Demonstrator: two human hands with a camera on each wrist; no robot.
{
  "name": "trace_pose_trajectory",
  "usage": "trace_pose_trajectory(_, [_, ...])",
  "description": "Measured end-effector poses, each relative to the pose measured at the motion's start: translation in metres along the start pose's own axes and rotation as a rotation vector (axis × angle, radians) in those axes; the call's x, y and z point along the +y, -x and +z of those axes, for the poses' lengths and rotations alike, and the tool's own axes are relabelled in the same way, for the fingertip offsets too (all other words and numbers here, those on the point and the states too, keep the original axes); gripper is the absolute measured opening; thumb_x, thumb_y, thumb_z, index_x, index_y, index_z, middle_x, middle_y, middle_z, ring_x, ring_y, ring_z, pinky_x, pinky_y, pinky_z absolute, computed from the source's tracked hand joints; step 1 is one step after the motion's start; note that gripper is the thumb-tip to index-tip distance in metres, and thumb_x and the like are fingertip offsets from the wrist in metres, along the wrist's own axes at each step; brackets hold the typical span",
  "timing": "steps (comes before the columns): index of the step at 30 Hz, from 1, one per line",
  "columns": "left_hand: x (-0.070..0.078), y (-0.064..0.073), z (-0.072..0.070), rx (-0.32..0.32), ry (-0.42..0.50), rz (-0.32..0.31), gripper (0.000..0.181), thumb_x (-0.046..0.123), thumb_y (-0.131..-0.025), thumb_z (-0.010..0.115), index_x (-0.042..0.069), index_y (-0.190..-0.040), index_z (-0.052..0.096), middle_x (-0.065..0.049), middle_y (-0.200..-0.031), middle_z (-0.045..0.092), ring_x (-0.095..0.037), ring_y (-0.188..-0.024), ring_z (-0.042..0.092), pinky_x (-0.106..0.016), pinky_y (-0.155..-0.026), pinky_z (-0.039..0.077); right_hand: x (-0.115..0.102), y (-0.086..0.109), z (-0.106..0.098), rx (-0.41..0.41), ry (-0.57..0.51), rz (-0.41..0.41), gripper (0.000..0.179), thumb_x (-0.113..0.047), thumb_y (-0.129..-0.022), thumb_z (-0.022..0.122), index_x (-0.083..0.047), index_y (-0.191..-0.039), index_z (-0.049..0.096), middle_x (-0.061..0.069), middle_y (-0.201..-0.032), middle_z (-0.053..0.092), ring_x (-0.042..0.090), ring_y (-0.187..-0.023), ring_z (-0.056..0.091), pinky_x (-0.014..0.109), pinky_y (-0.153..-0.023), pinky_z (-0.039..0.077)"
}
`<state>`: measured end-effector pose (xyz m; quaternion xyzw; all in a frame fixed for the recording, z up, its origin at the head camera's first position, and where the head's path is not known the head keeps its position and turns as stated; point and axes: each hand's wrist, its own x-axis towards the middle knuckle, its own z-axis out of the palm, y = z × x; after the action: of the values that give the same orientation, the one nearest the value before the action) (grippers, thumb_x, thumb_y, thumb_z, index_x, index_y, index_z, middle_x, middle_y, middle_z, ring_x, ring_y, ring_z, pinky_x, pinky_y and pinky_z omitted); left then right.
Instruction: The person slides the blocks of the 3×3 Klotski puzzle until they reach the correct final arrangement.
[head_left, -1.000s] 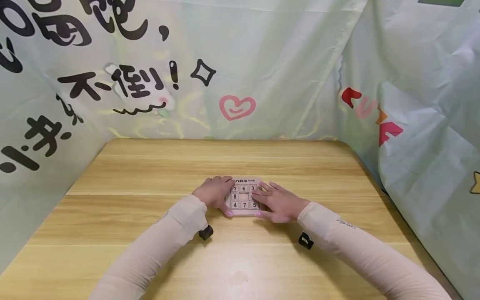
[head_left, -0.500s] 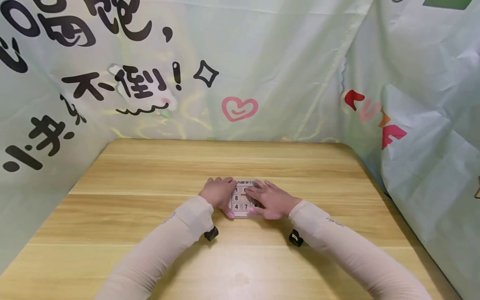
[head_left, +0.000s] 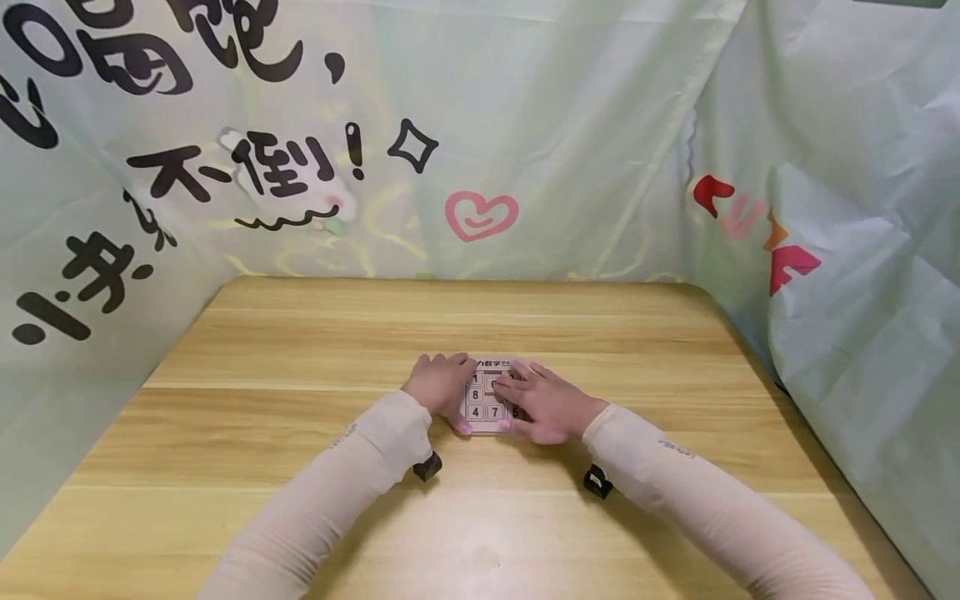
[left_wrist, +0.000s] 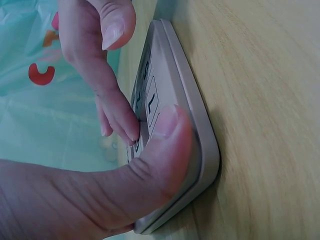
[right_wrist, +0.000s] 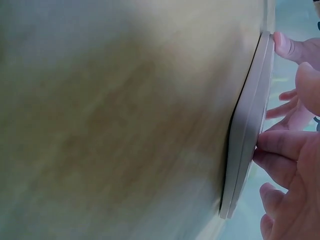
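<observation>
A pale number slide puzzle lies flat on the table. My left hand holds its left side, fingers at the far left and thumb at the near left corner; in the left wrist view that thumb presses on the frame. Over the right half lies my right hand, fingers extended, with a fingertip on the 6 tile. A dark gap shows above that tile. Tiles 1, 8, 4 and 7 are readable; the right column is partly covered. In the right wrist view, fingers touch the puzzle's top.
The wooden table spreads around the puzzle on all sides. Behind and beside it hangs a pale green printed cloth with dark lettering and a pink heart. A small black camera sits under each wrist.
My right hand has moved left from the right column to the 6 tile. The 6 tile has slid toward me, so the gap now shows above it. My left hand keeps its hold.
</observation>
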<state>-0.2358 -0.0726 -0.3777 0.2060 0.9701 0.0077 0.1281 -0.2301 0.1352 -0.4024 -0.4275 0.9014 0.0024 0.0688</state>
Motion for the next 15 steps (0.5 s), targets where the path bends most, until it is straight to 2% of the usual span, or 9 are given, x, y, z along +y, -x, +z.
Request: trace_pose_trajectory(15, [0.004, 0.000, -0.002, -0.019, 0.007, -0.007, 0.100, 0.051, -0.052, 0.088, 0.010, -0.134, 0.049, -0.007, -0.141, 0.048, -0.034, -0.112, 0.056, -0.050, -0.100, 0.040, -0.007, 0.012, -0.004, -0.004, -0.031, -0.029, 0.064, -0.050, -0.100, 0.042, -0.004, -0.143, 0.046, 0.013, -0.146, 0.044, 0.036, -0.142, 0.023, 0.053, -0.116, 0.013])
